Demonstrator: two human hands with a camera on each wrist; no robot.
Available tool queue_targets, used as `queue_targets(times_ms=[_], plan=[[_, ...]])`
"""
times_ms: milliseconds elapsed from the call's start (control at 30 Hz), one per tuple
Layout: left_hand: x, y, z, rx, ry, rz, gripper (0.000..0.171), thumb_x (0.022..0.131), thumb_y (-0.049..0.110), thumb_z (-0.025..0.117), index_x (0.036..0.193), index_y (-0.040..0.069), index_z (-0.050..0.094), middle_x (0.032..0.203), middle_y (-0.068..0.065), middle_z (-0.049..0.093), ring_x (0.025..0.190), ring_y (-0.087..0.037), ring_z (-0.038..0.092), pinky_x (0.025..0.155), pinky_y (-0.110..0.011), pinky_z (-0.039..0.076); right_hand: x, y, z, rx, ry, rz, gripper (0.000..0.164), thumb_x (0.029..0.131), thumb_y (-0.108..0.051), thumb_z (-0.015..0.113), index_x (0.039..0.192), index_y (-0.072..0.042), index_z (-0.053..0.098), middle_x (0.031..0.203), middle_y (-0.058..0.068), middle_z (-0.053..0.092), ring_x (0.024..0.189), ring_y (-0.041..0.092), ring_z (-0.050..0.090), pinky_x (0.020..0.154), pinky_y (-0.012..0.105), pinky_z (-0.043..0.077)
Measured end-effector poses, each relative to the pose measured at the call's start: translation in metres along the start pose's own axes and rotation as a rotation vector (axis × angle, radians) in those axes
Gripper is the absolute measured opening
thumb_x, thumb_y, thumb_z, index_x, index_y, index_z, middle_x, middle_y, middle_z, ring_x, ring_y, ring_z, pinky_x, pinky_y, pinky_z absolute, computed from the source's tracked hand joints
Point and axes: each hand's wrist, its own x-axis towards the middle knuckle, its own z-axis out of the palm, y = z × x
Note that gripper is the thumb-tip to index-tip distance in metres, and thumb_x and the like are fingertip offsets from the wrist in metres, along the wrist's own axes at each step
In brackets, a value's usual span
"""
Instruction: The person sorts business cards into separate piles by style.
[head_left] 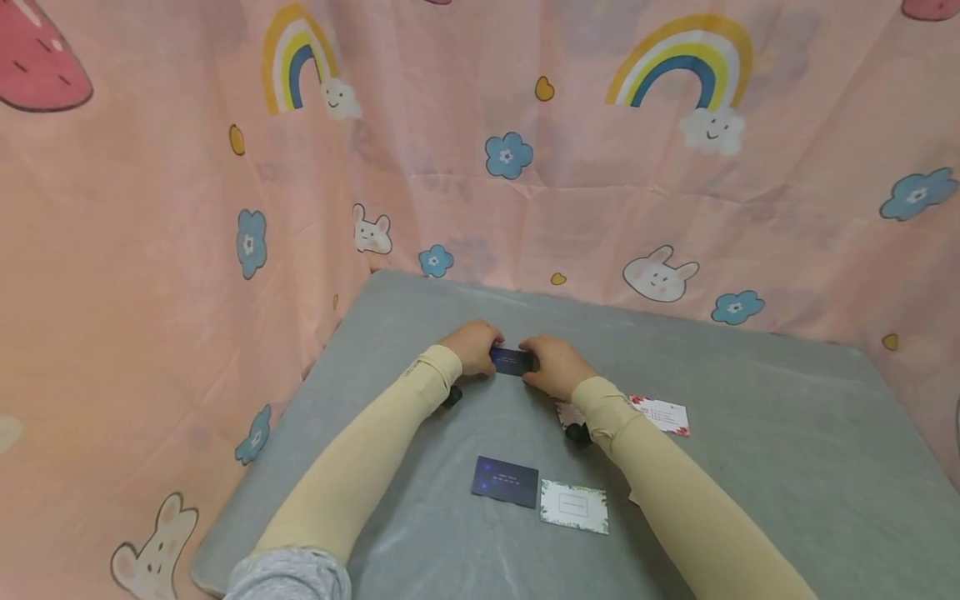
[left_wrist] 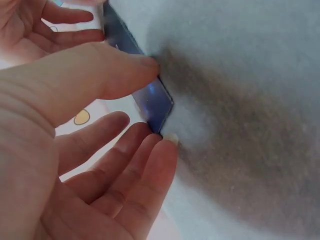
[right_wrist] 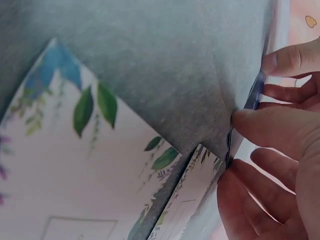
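Note:
A dark blue card (head_left: 512, 361) lies between my two hands near the middle of the grey surface. My left hand (head_left: 472, 347) pinches its left end, with the thumb on one long edge and the fingers by the opposite side. At the other end, my right hand (head_left: 557, 367) holds the card between thumb and fingers. In the left wrist view the blue card (left_wrist: 155, 102) shows a sharp corner close to the fingertips. The right wrist view shows the card (right_wrist: 254, 95) almost edge-on, partly hidden by the hand; a leafy white card (right_wrist: 100, 150) lies nearby.
Toward the front lie another dark blue card (head_left: 506, 482) and a white card with a green leaf border (head_left: 573, 507). A white card with red flowers (head_left: 663, 415) lies right of my right forearm. The grey padded surface (head_left: 780, 467) meets a patterned pink curtain (head_left: 465, 200).

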Motion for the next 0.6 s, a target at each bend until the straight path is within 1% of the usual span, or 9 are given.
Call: queue_targets(times_ms=[233, 367, 600], plan=[[0.0063, -0.0018, 0.0047, -0.022, 0.011, -0.017, 0.060, 0.092, 0.019, 0.084, 0.148, 0.008, 0.065, 0.142, -0.012, 0.068, 0.128, -0.025, 0.065, 0.112, -0.039, 0.054, 0.0045, 0.0037, 0.0008, 0.002, -0.008, -0.008, 0.054, 0.097, -0.014, 0.078, 0.146, 0.002, 0.063, 0.142, 0.023, 0.068, 0.133, 0.040, 0.066, 0.113, 0.054, 0.053], [0.0051, -0.0015, 0.0052, -0.016, 0.015, 0.003, 0.059, 0.093, 0.021, 0.085, 0.147, 0.008, 0.066, 0.141, -0.013, 0.067, 0.126, -0.026, 0.065, 0.112, -0.039, 0.054, 0.0049, 0.0055, 0.0010, -0.017, -0.009, -0.007, 0.053, 0.097, -0.015, 0.078, 0.145, 0.001, 0.064, 0.141, 0.022, 0.069, 0.132, 0.040, 0.066, 0.113, 0.054, 0.053], [0.0016, -0.0033, 0.0086, -0.017, 0.023, 0.007, 0.057, 0.094, 0.024, 0.084, 0.146, 0.008, 0.067, 0.136, -0.012, 0.066, 0.120, -0.024, 0.065, 0.108, -0.038, 0.056, 0.0027, 0.0038, 0.0017, -0.026, -0.006, -0.023, 0.052, 0.096, -0.016, 0.079, 0.143, 0.001, 0.065, 0.140, 0.021, 0.069, 0.131, 0.040, 0.066, 0.113, 0.054, 0.053]])
